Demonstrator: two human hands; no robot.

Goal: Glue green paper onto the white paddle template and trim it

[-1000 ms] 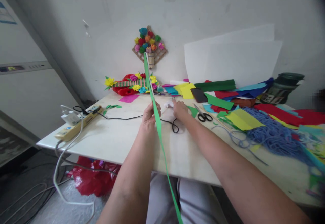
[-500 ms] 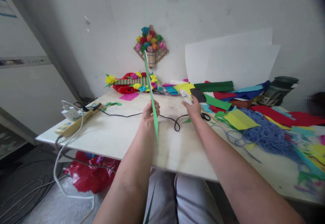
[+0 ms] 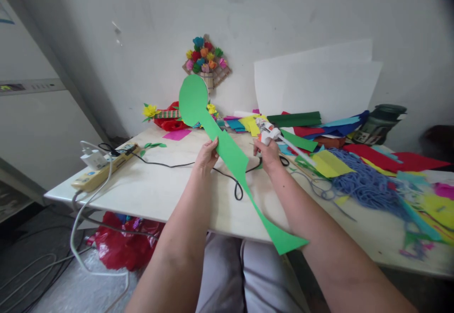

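Note:
Pinched in my left hand (image 3: 207, 156) is a long green paper cutout (image 3: 232, 154), held up over the table. Its top end is a rounded oval and its lower end widens into a pointed tail near my right forearm. My right hand (image 3: 268, 154) is wrapped round a white hot glue gun (image 3: 270, 133) with an orange part, its nozzle pointing up and left. A white glue stick (image 3: 298, 150) sticks out of its back. The gun's black cord (image 3: 166, 165) crosses the table behind the paper.
A power strip (image 3: 102, 169) with a white charger lies at the left edge. Coloured paper sheets (image 3: 294, 119), a heap of blue yarn (image 3: 354, 180) and a dark bottle (image 3: 379, 124) crowd the right. A flower-decorated piece (image 3: 166, 114) lies at the back; a flower basket (image 3: 213, 79) hangs on the wall.
The green paper has turned from edge-on to face me, showing its broad side. My right hand has lifted the glue gun slightly off to the right, and its glue stick now shows.

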